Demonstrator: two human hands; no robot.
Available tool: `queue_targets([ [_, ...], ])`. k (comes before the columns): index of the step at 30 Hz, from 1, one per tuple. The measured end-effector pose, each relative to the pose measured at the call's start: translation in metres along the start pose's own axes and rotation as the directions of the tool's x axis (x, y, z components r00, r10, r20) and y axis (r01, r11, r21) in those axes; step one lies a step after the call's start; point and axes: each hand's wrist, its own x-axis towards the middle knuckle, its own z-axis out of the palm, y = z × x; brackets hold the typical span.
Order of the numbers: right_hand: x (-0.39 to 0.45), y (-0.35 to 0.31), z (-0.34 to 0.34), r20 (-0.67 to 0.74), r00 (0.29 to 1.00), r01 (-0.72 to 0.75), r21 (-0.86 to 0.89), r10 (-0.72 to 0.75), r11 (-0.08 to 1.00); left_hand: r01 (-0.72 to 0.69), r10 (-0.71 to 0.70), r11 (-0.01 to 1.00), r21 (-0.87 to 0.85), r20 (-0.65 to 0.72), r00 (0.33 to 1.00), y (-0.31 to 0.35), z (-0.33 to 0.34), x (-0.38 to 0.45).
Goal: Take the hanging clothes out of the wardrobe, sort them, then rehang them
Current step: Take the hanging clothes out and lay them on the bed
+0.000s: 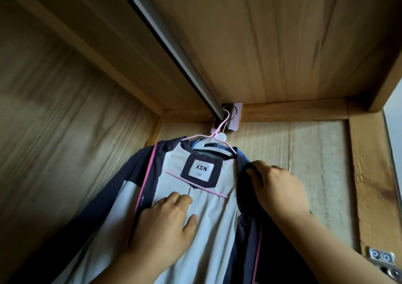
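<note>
So the jacket (202, 207) is hanging open right in the middle, dark navy outside with a pale grey lining and pink piping down the front edges. There's a label (200, 170) inside the collar that reads XSN and 150. It's on a thin pink hanger (208, 136), hooked over the end of the metal rail (174, 48), which runs off toward 11 o'clock under the wooden top of the wardrobe (261, 44). A white hanger (219, 138) sits right behind it with something blue denim (240, 155) peeking out at the jacket's 1 o'clock shoulder.

The left hand (165, 225) is at about 7 o'clock from the label, fingers loosely bent and resting on the lining just inside the left front panel. Doesn't look like it's grabbing anything, though I can't see the fingertips well.

The right hand (280, 188) is at 3 o'clock from the label, fingers curled over the dark right front edge near the shoulder, pinching the fabric.

Further out at 5 o'clock there's a metal hinge plate (380, 258) on the wardrobe's side frame.
</note>
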Motion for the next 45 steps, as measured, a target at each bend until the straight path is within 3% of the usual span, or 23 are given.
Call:
queue_targets([
  [6,0.01,0.001,-0.006,-0.019,0.985,-0.166,0.105,0.169,0.98,-0.018,0.018,1.0,0.01,-0.02,1.0,-0.005,-0.007,0.003],
  [15,0.017,-0.005,-0.019,-0.043,0.976,-0.199,0.228,0.214,0.953,-0.031,0.033,0.999,0.028,-0.081,0.996,-0.009,-0.021,0.005],
  [24,0.008,-0.016,-0.017,-0.011,0.978,-0.2,0.229,0.208,0.953,-0.037,0.04,0.999,0.04,-0.06,0.997,-0.009,-0.025,-0.006],
  [29,0.01,-0.017,-0.031,0.011,0.978,-0.208,0.117,0.208,0.971,-0.045,0.047,0.998,0.043,-0.067,0.997,-0.011,-0.029,-0.005],
  [34,0.014,-0.013,-0.032,0.131,0.955,-0.294,0.288,0.266,0.912,-0.05,0.053,0.997,0.052,-0.061,0.997,-0.01,-0.032,-0.001],
  [39,0.027,-0.003,-0.022,0.263,0.92,-0.367,0.312,0.291,0.876,-0.045,0.048,0.998,0.044,-0.069,0.996,-0.009,-0.032,-0.001],
  [45,0.037,0.001,-0.023,0.455,0.847,-0.484,0.451,0.274,0.749,-0.029,0.032,0.999,0.036,-0.073,0.997,-0.013,-0.03,0.0],
])
